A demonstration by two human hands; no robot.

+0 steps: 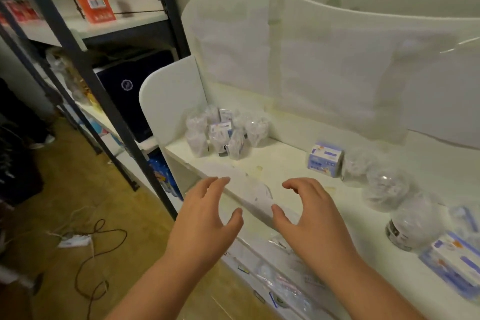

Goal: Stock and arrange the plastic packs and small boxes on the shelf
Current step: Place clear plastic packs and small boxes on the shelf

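Left hand (pixel 205 218) and right hand (pixel 309 213) hover at the white shelf (pixel 280 163) edge, fingers loosely spread, grasping nothing. Plastic packs (pixel 220 132) cluster at back left; small box (pixel 326 158) at mid-shelf. Items at right blurred, partly cut off.

Packs cluster (pixel 223 132) sits back-left on the shelf (pixel 280 163); small box (pixel 326 159) right of it, then more packs (pixel 384 187) running right toward another box (pixel 454 262). My hands hover before the shelf's front edge.
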